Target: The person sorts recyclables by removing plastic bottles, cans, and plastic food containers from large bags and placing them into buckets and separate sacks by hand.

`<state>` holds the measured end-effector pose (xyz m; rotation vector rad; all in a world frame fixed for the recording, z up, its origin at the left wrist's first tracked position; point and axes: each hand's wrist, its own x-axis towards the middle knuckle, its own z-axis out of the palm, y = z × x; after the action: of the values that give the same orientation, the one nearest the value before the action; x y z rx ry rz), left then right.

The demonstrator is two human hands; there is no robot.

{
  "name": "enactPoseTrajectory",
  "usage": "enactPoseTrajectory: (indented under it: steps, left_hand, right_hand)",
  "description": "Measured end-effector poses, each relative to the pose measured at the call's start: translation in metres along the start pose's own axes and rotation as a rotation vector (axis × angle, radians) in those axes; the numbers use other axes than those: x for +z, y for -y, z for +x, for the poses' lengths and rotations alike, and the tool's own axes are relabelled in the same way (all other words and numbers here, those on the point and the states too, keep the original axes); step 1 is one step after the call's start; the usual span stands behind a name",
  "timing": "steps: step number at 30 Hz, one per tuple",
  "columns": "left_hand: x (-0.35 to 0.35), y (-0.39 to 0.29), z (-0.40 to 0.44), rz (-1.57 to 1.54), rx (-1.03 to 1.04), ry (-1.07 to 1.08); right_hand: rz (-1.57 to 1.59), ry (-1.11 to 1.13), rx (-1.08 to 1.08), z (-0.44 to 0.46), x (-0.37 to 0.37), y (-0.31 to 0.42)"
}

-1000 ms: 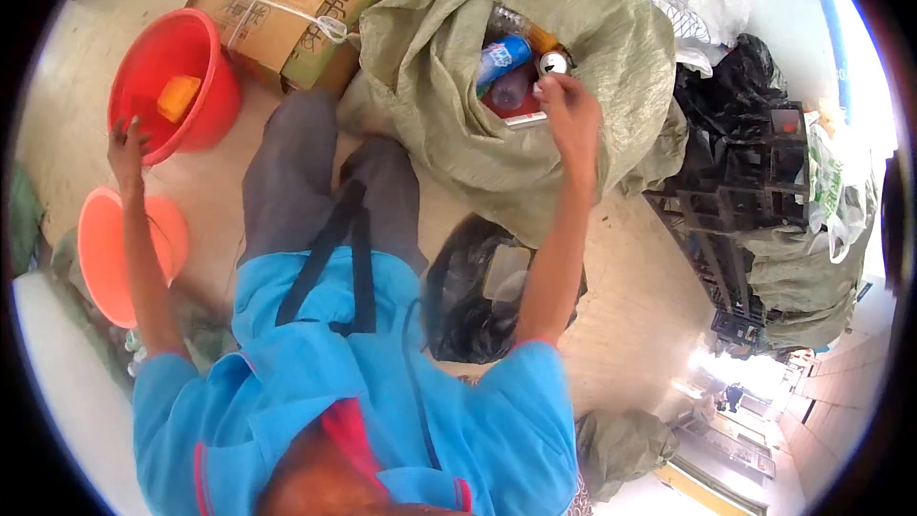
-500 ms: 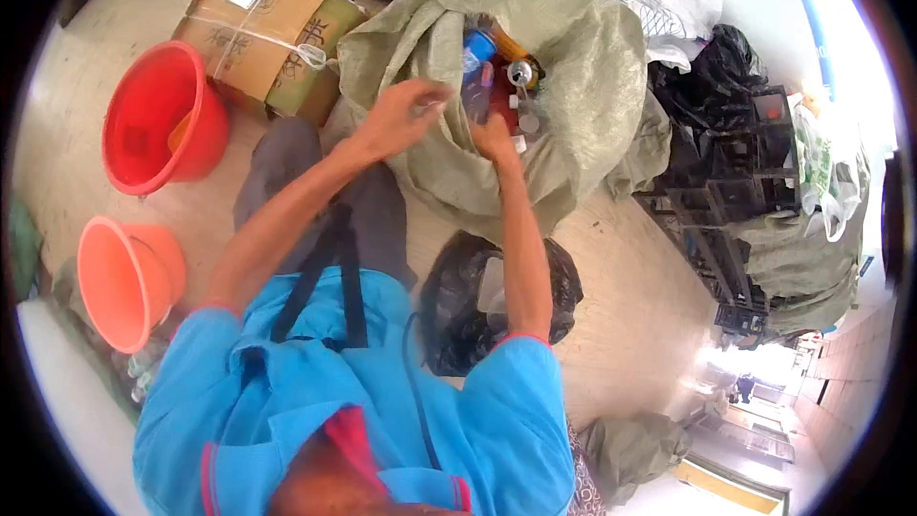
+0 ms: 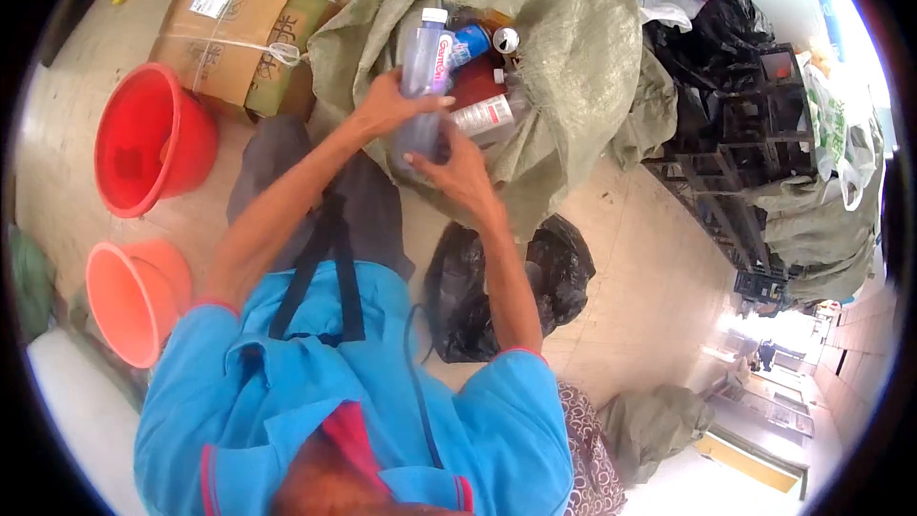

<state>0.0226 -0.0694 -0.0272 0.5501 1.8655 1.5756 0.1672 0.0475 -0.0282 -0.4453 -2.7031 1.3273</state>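
Note:
My left hand [image 3: 394, 105] is closed around a clear plastic bottle [image 3: 416, 67] with a white cap and a printed label, its cap end pointing away from me. At the bottle's lower end, my right hand [image 3: 464, 172] grips with thumb and fingers apart around it. Both hands are over the mouth of a large green woven sack [image 3: 573, 57]. Inside the sack lie a blue can [image 3: 469, 45], an opened can [image 3: 505, 40] seen end-on, and another clear bottle [image 3: 485, 117] with a white and red label. Deeper contents are partly hidden.
A black plastic bag [image 3: 564, 272] sits on the floor before the sack. To the left stand a red bucket [image 3: 196, 124], an orange bucket [image 3: 172, 272] and a tied cardboard box [image 3: 215, 33]. Black crates [image 3: 731, 143] are stacked at right.
The bottle has come up out of the sack into both hands. My left hand has moved onto it, and my right hand has shifted left and nearer to me.

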Motion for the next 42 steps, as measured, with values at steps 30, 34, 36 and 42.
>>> enactPoseTrajectory:
  steps: [30,34,36,42]
  left_hand:
    - [-0.095,0.037,-0.144,-0.7,-0.12,-0.037]
    - [-0.09,0.031,-0.143,-0.746,-0.086,0.011]
    - [-0.089,0.031,-0.139,-0.777,-0.065,0.057]
    - [-0.088,0.017,-0.131,-0.831,0.12,0.114]
  right_hand:
    - [-1.203,-0.021,0.085,0.058,-0.144,0.032]
    - [-1.142,-0.102,0.114,0.049,-0.177,0.057]
    - [-0.918,-0.084,0.205,0.049,-0.179,0.065]
    - [-0.075,0.026,0.223,0.02,-0.122,0.101]
